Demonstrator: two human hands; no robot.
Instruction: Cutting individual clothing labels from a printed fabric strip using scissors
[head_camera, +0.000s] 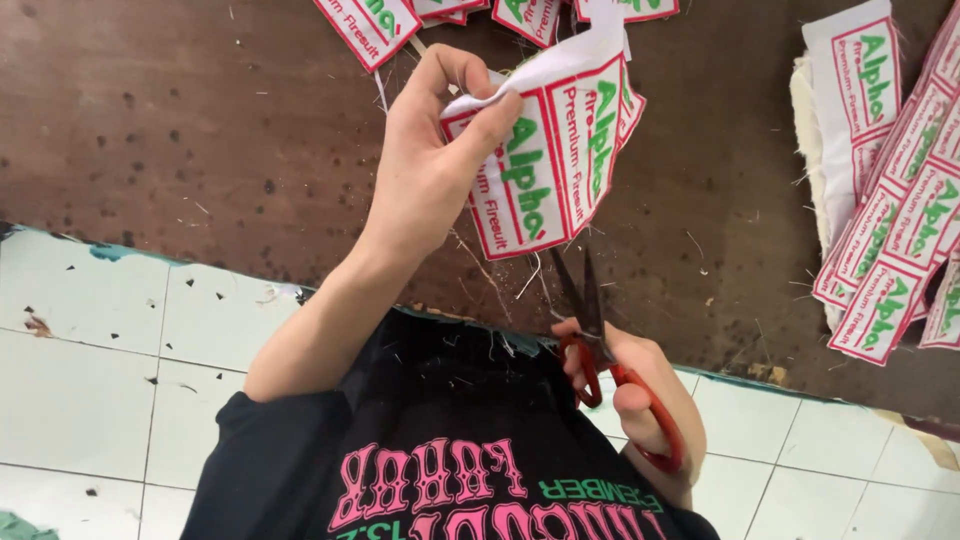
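Here, in the head view:

1. Your left hand (425, 175) is lifted over the dark brown table (200, 130), fingers curled and pinched tight with the thumb on the upper edge of a strip of white cloth labels (550, 160) with red borders and green print.
2. The strip hangs from that pinch, tilted, a little above the tabletop; its top is folded over your fingertips.
3. Your right hand (640, 400) sits low, near the table's front edge, fingers closed through the red handles of a pair of scissors (600, 330).
4. The dark blades point up toward the lower edge of the strip and stand only slightly apart; the tips are just beneath the cloth, and you cannot tell whether they touch it.
5. A stack of matching labels (890, 200) lies at the right of the table, well apart from both hands.
6. More cut labels (370, 25) lie along the far edge.
7. Loose threads and scraps are scattered on the tabletop.
8. Below the table edge, white floor tiles (90, 350) show beside your black printed shirt (440, 450).
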